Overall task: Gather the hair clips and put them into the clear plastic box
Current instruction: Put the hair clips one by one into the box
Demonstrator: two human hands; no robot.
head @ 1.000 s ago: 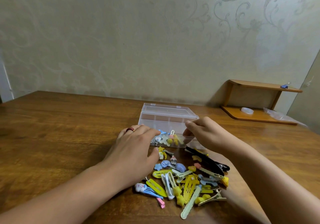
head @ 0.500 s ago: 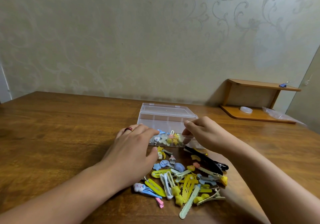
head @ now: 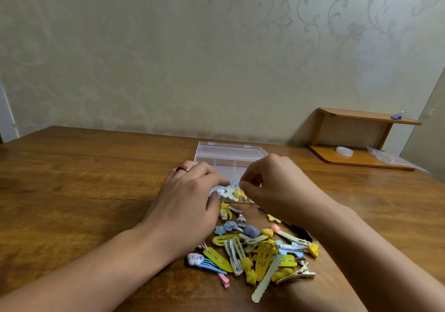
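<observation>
Bare forearms, no sleeves — a red ring (head: 182,168) on the left hand (head: 185,205).

1. The background is filled by a pale grey-green wall covered in wallpaper with raised scrolling floral patterns (head: 216,46).
2. The foreground is taken up by a brown, glossy wooden bench with visible grain (head: 84,179), whose far edge meets the wall.
3. A small two-tier wooden corner shelf (head: 361,119) is seen on the bench at the right, against the wall.
4. A blue binder clip (head: 397,116) is seen on its upper board; a round translucent lid-like object (head: 344,151) and a crumpled clear plastic bag (head: 390,158) lie on the lower board.
5. Soft, even light is reflected on the bench surface.
</observation>
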